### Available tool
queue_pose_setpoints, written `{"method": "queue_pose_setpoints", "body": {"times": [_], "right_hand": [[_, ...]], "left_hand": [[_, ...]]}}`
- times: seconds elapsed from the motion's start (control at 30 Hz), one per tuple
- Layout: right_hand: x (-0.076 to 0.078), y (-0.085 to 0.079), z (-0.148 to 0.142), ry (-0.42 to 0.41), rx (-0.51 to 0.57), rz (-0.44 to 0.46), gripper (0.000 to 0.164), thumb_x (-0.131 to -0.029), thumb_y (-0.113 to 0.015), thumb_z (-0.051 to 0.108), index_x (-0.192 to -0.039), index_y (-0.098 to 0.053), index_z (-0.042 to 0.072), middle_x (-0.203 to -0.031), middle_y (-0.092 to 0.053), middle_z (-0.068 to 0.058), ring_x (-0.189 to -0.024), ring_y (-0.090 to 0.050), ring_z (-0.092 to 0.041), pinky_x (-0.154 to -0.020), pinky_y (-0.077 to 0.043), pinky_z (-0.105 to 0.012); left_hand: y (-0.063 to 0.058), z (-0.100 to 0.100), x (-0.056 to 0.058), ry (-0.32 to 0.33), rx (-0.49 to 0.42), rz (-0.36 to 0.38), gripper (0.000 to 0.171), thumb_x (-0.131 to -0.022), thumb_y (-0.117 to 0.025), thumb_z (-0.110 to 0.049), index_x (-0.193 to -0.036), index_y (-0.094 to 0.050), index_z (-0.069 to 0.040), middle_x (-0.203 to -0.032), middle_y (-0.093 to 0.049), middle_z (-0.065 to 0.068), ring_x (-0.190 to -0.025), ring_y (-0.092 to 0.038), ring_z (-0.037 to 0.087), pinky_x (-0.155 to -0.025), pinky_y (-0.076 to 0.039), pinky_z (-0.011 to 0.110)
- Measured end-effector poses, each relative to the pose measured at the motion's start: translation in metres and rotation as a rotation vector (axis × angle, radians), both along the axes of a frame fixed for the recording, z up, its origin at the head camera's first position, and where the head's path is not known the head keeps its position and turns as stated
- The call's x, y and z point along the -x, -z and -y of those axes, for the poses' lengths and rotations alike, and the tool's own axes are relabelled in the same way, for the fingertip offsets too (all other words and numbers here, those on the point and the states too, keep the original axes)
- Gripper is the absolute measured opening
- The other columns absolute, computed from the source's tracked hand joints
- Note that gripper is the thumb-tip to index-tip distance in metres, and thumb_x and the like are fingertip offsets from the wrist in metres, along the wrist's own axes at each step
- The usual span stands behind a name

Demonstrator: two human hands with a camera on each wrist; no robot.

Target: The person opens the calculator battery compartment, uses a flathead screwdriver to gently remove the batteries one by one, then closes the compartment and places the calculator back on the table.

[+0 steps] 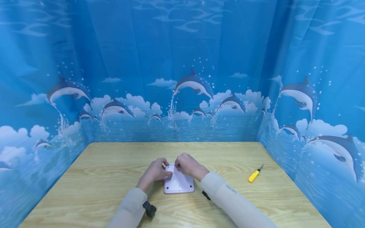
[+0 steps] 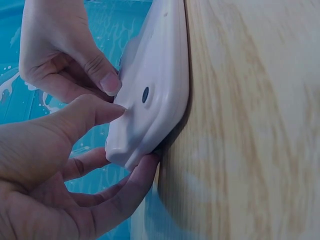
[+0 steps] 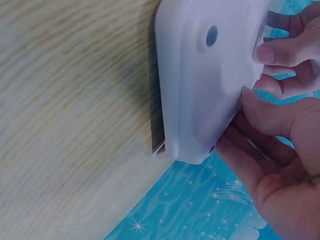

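Observation:
A pale pink, flat plastic device point(image 1: 179, 183) with rounded corners lies on the table, its underside facing up and dark round spots near its corners. At its far left corner my left hand point(image 1: 155, 171) pinches it, thumb on the upper face and fingers round the side and lower edge. My right hand point(image 1: 188, 165) grips the far edge beside it; in the right wrist view the thumb point(image 3: 257, 107) presses near that edge while the fingers curl behind. The right hand covers part of the far edge in the head view.
A screwdriver point(image 1: 254, 176) with a yellow handle lies to the right on the wooden table point(image 1: 114, 180), its tip pointing away. Blue curtains point(image 1: 137, 63) printed with dolphins hang at the table's back and sides.

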State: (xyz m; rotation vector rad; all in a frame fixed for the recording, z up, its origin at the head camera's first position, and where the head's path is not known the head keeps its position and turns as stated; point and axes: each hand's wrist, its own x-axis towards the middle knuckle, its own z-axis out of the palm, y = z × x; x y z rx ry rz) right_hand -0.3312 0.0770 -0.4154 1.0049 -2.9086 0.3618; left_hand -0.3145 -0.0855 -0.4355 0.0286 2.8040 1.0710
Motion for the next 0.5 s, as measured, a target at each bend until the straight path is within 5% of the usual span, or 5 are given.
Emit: {"method": "queue_pose_setpoints", "body": {"times": [0.5], "right_hand": [[-0.0010, -0.0005, 0.0004, 0.011, 0.009, 0.007, 0.013, -0.084, -0.068, 0.004, -0.094, -0.074, 0.010, -0.095, -0.074, -0.006, -0.086, -0.069, -0.013, -0.074, -0.054, -0.017]], "left_hand": [[0.0006, -0.0004, 0.0001, -0.011, -0.013, 0.012, 0.034, -0.074, -0.079, -0.017, -0.100, -0.059, -0.009, -0.090, -0.059, 0.007, -0.069, -0.059, 0.017, -0.055, -0.051, 0.025]]}}
